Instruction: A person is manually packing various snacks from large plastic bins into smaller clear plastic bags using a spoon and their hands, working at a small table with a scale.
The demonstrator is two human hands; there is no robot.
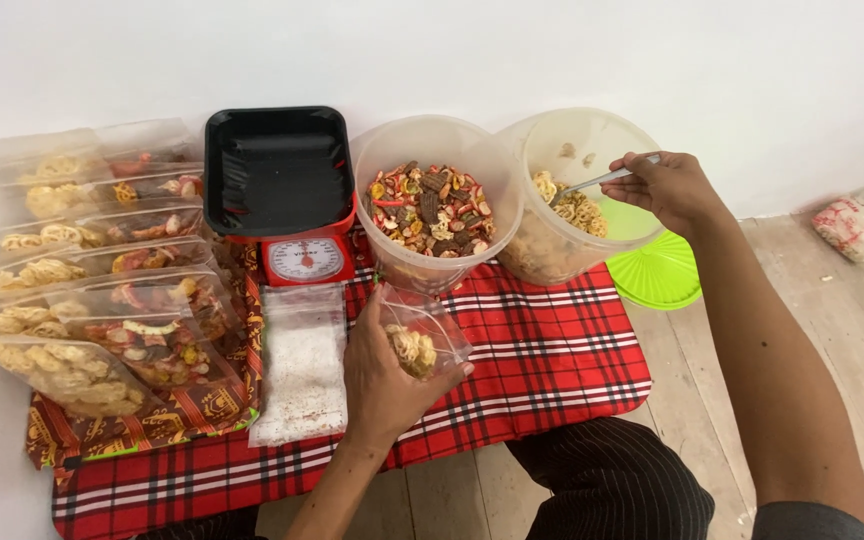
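— Wooden floorboards (842,330) against a white wall (432,50), with a red plaid cloth (552,360) spread out as my work surface. What do you see in my hands?

— Your left hand (384,385) has its fingers curled around a small clear bag (422,335), pinching its side so the mouth stands open; a few yellow noodle crackers sit inside.

— And my right hand (667,188)?

— Fingers pressed together around the handle of a metal spoon (602,180), whose bowl dips into the tilted clear tub (577,200) of yellow crackers.

— Beside that tub?

— Touching it on its left, a second tub (437,205) of mixed red and brown snacks. Next along, a red kitchen scale (304,255) carries a black tray (277,170). A flat bag of white grains (302,365) lies below the scale, filled snack bags (92,290) are piled at the far left, and a green lid (662,280) rests on the floor.
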